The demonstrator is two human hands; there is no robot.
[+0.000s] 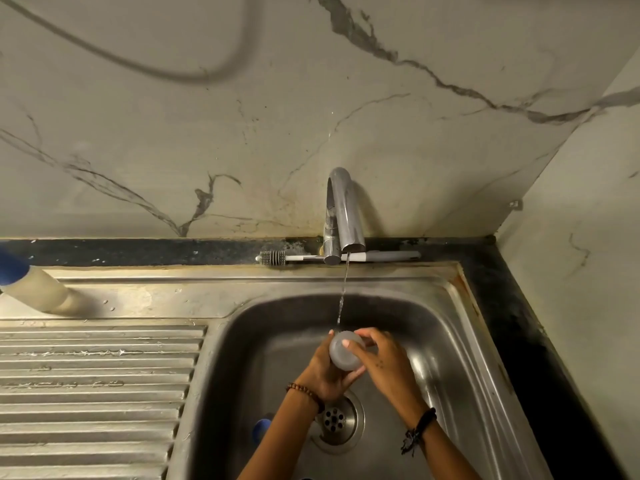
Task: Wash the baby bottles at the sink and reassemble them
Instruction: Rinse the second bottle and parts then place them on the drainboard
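Two hands are engaged over the basin of the steel sink (460,341). Left hand (327,370) grips the translucent bottle (344,351) from below and behind, its fingers curled round the lower body. Right hand (382,358) holds the same bottle from the right side, with its fingers (363,336) bent over the upper end; whether the thumb presses the bottle wall cannot be told for certain. Bottle is held tilted, above the basin floor and clear of it, directly ahead of the drain (337,419).

Tap (343,216) stands at the rear edge of the sink and is running: a thin stream of water (343,296) falls from the spout and meets the bottle's upper end at the fingers.

Bottle brush (332,257) lies flat on the dark desk (156,252) strip behind the sink, bristle end to the left, handle to the right, passing behind the tap base.

Blue object (260,429) lies in the basin left of the drain, partly hidden by the left forearm; its nature cannot be determined.

Second bottle (33,287), whitish with a blue top, stands at the rear of the ribbed draining board (97,386), well apart from the hands, cut off by the left frame edge.

Beaded bracelet (306,393) on the left wrist; dark cord band (420,427) on the right wrist.
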